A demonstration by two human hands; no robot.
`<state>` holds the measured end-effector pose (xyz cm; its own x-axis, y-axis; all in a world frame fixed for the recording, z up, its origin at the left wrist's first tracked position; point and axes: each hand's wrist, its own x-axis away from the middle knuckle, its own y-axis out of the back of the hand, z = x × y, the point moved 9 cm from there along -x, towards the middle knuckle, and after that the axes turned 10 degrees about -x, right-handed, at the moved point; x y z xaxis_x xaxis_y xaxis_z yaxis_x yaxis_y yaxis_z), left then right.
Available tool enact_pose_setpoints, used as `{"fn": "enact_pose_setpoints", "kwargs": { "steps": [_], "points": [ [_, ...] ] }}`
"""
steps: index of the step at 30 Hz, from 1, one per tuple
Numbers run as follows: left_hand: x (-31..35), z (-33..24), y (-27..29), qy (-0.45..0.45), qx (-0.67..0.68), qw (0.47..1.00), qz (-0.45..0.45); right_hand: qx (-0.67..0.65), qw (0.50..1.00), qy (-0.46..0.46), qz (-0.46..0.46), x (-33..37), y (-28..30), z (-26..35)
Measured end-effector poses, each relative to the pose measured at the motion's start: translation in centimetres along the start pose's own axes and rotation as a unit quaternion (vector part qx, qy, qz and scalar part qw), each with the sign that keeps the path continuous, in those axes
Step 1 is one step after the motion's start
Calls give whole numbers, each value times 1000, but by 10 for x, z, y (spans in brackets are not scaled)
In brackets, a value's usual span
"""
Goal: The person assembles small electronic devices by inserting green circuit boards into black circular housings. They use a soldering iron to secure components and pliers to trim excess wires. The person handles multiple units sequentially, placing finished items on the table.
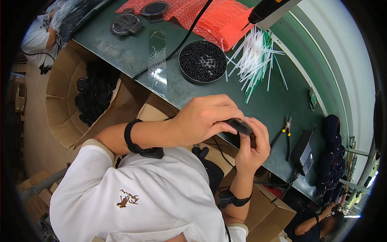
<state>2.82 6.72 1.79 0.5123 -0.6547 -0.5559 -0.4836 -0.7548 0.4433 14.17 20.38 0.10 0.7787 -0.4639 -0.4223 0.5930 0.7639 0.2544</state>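
Note:
A small black plastic part [241, 126] is held between my two hands over the near edge of the workbench. My left hand [209, 116] is closed, with thumb and fingers gripping the part from the left. From the right, my right hand [254, 146] pinches the same part, its thumb and fingers pressed against it. The fingers hide much of the part. Beyond my hands stands a round tray [202, 61] filled with many small black screw-like pieces. Right of that tray lies a loose pile of white and green plastic strips [258, 52].
A powered screwdriver [264, 12] hangs above the red bubble wrap [219, 20]. Round black parts [125, 24] lie at the far left. Pliers [286, 135] and a black box [304, 150] are at right. A carton [60, 109] holds black pieces. Other people work nearby.

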Motion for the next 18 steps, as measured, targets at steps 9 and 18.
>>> {"fn": "enact_pose_setpoints", "kwargs": {
  "steps": [9, 18],
  "points": [
    [0, 2, 0, 37, 15, 999, 25, -20, 1000, 8, -12, 3, 2, -3],
    [0, 6, -1, 67, 48, 995, 47, -37, 998, 49, -6, -1, -1, 10]
  ]
}}
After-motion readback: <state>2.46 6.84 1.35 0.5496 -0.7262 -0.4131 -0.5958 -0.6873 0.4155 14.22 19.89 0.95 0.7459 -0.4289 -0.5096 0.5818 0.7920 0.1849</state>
